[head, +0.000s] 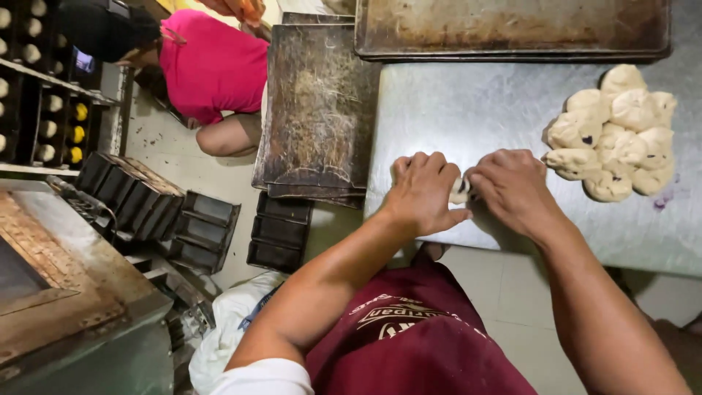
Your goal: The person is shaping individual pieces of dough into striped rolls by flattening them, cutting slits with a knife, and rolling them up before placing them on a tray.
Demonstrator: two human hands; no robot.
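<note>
My left hand (423, 192) and my right hand (512, 189) meet over a small piece of pale dough (460, 192) with dark specks, pinched between the fingers of both on the steel table (468, 110). Most of the piece is hidden under my fingers. To the right lies a heap of several dough balls (614, 143), some showing dark filling, about a hand's width from my right hand.
A worn baking tray (512, 29) sits at the table's far edge; a stack of trays (318, 110) stands left of the table. Black loaf tins (208, 227) lie on the floor. A person in a pink top (212, 66) crouches beyond. A metal machine (66, 292) is at the left.
</note>
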